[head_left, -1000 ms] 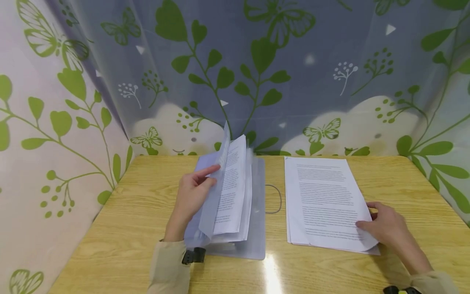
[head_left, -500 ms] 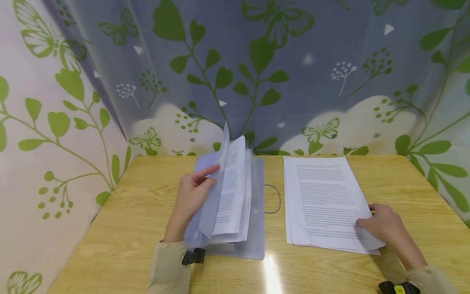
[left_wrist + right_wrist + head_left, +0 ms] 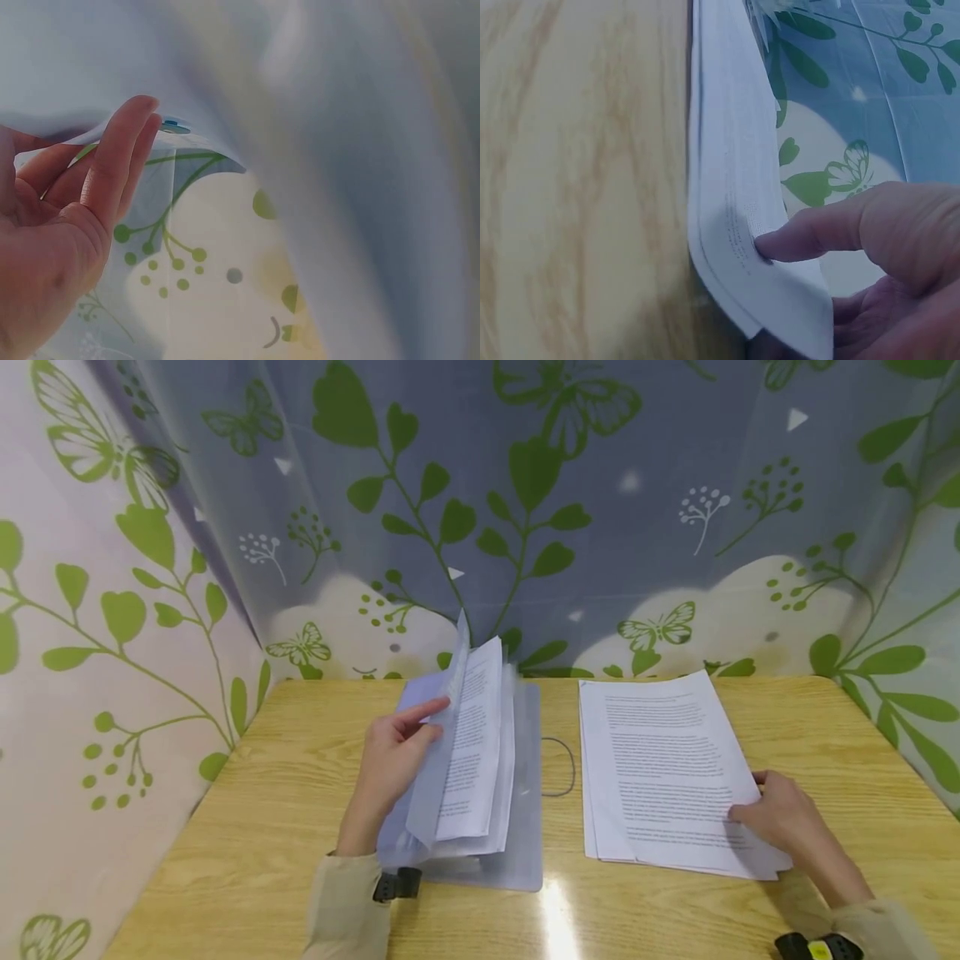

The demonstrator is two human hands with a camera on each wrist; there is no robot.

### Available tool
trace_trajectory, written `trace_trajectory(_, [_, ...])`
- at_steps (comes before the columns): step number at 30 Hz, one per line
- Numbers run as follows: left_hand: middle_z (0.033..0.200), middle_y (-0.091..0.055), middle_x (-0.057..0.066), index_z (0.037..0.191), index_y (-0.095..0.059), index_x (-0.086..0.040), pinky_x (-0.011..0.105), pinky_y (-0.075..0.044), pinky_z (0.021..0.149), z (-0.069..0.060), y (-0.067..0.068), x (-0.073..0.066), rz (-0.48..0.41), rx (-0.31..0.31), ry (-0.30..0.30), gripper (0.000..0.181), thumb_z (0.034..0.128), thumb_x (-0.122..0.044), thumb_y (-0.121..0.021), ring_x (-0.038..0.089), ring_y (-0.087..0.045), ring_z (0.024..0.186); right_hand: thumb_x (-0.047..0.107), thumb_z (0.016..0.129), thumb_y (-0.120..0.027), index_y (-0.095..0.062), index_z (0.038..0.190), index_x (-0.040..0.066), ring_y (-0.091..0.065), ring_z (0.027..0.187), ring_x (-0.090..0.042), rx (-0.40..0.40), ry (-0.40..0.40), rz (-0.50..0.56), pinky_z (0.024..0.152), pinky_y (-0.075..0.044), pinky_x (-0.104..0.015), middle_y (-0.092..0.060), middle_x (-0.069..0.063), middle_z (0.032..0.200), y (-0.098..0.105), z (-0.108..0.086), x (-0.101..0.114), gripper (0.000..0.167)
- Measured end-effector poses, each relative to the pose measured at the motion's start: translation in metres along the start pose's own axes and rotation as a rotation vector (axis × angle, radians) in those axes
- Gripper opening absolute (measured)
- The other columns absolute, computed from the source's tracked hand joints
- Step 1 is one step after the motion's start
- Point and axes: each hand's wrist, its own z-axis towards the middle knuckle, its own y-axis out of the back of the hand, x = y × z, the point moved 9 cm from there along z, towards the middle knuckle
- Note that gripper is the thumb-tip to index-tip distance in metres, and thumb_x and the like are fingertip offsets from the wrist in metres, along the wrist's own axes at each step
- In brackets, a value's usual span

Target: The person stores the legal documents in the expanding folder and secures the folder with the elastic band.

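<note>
A bluish translucent folder (image 3: 528, 793) lies opened on the table at centre left, with printed sheets (image 3: 471, 743) standing up among its plastic leaves. My left hand (image 3: 392, 760) pinches a raised plastic leaf (image 3: 432, 781) between thumb and fingers. In the left wrist view that leaf (image 3: 330, 195) fills the upper right, and the left hand's (image 3: 67, 225) thumb is mostly hidden. To the right lies a stack of printed paper (image 3: 667, 760). My right hand (image 3: 787, 818) holds its right edge, thumb on top and fingers beneath; the right wrist view shows the paper (image 3: 731, 187) bent upward there.
A grey elastic loop (image 3: 573, 768) sticks out from the folder's right side, between folder and paper stack. The wooden table (image 3: 247, 843) ends at a patterned curtain (image 3: 630, 527) behind. Both wrists wear black straps.
My right hand shifts its grip slightly along the stack's right edge; the top sheet's far right corner has risen and its near right corner spreads outward. The left hand and folder stay put.
</note>
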Motion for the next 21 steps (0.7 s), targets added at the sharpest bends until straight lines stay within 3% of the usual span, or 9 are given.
trace_trajectory(5, [0.123,-0.074,0.011,0.123,-0.076,-0.011,0.020,-0.035,0.058,-0.001,0.001,0.000,-0.001,-0.005,-0.001,0.034,0.0920,-0.005,-0.062,0.011,-0.052,0.072,0.021,0.100,-0.053,-0.030,0.143,-0.027,-0.051,0.118,-0.052,0.043,0.088,0.063,0.093,-0.048,-0.055,-0.042,-0.047,0.138,0.000,-0.002,0.002,0.068])
trace_trajectory(8, [0.124,-0.074,0.010,0.123,-0.076,-0.011,0.019,-0.035,0.059,-0.001,0.000,0.002,-0.008,-0.002,-0.001,0.034,0.0919,-0.004,-0.062,0.012,-0.053,0.073,0.031,0.107,-0.040,-0.025,0.146,-0.026,-0.049,0.120,-0.048,0.057,0.091,0.134,0.092,-0.047,-0.050,-0.039,-0.045,0.140,0.001,-0.003,0.000,0.070])
trace_trajectory(12, [0.125,-0.074,0.009,0.123,-0.076,-0.011,0.019,-0.037,0.060,0.000,0.000,0.004,-0.010,-0.001,-0.006,0.034,0.0917,-0.004,-0.063,0.013,-0.054,0.075,0.037,0.110,-0.026,-0.022,0.148,-0.022,-0.048,0.119,-0.047,0.044,0.097,0.179,0.091,-0.043,-0.048,-0.039,-0.043,0.140,0.004,-0.006,-0.003,0.070])
trace_trajectory(16, [0.124,-0.074,0.009,0.123,-0.076,-0.011,0.019,-0.036,0.060,-0.001,0.001,0.003,-0.010,-0.002,-0.011,0.034,0.0915,-0.004,-0.063,0.013,-0.052,0.073,0.033,0.109,-0.034,-0.026,0.147,-0.021,-0.061,0.097,-0.024,0.003,0.108,0.196,0.079,-0.048,-0.032,-0.047,-0.042,0.134,0.006,-0.006,-0.005,0.066])
trace_trajectory(19, [0.124,-0.074,0.009,0.123,-0.076,-0.011,0.020,-0.034,0.059,-0.001,0.001,0.003,-0.003,-0.003,-0.007,0.035,0.0916,-0.005,-0.062,0.012,-0.050,0.071,0.030,0.107,-0.043,-0.028,0.146,-0.020,-0.059,0.085,-0.006,-0.020,0.105,0.214,0.068,-0.048,-0.023,-0.052,-0.042,0.131,0.007,-0.005,-0.007,0.065])
trace_trajectory(21, [0.125,-0.074,0.008,0.123,-0.076,-0.012,0.020,-0.034,0.059,-0.001,0.001,0.003,-0.001,-0.004,-0.003,0.035,0.0918,-0.005,-0.062,0.013,-0.050,0.072,0.030,0.106,-0.047,-0.029,0.147,-0.019,-0.058,0.084,-0.003,-0.031,0.106,0.215,0.068,-0.048,-0.021,-0.050,-0.043,0.135,0.007,-0.006,-0.007,0.066])
